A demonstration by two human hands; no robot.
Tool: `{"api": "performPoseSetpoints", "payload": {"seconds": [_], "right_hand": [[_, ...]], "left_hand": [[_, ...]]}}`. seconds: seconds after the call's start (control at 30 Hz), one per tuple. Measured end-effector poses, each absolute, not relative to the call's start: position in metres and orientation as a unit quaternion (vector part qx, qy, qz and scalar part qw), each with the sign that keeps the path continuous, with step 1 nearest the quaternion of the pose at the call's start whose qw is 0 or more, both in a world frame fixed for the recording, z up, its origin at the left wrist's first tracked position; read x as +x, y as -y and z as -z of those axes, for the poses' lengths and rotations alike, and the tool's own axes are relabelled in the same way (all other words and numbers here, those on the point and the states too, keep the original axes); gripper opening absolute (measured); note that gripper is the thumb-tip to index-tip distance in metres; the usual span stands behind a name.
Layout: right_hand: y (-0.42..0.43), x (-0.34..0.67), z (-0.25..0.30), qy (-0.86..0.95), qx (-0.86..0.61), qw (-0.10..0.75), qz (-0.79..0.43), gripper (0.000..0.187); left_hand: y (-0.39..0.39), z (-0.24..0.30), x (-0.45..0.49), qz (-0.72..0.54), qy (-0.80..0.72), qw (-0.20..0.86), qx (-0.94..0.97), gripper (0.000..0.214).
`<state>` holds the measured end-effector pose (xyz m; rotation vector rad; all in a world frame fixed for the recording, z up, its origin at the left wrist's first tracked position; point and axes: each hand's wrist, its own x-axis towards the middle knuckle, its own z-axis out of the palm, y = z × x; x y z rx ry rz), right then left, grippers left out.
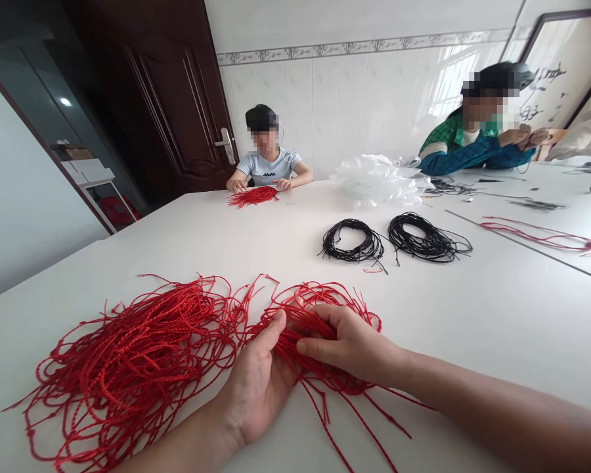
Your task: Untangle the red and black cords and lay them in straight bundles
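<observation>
At lower centre, red cords (pixel 288 345) partly hide the left fingers (pixel 272 333); the framed picture (pixel 571 49), upper right, is cut off.

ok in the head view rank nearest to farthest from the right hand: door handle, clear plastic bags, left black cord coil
1. Left black cord coil: beyond the right hand
2. Clear plastic bags: behind that coil, across the table
3. Door handle: back left, on the brown door
</observation>
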<state>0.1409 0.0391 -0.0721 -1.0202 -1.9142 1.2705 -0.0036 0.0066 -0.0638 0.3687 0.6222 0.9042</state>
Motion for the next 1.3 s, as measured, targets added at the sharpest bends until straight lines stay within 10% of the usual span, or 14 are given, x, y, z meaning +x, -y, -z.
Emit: {"api": "performPoseSetpoints", "payload": {"seconds": [1.3], "right_hand": [[-0.039,0.136,0.072,0.645,-0.358,0.387,-0.553,0.008]], "left_hand": [[-0.001,0.065,-0.003,-0.442,-0.295,0.823,0.198,0.041]]}}
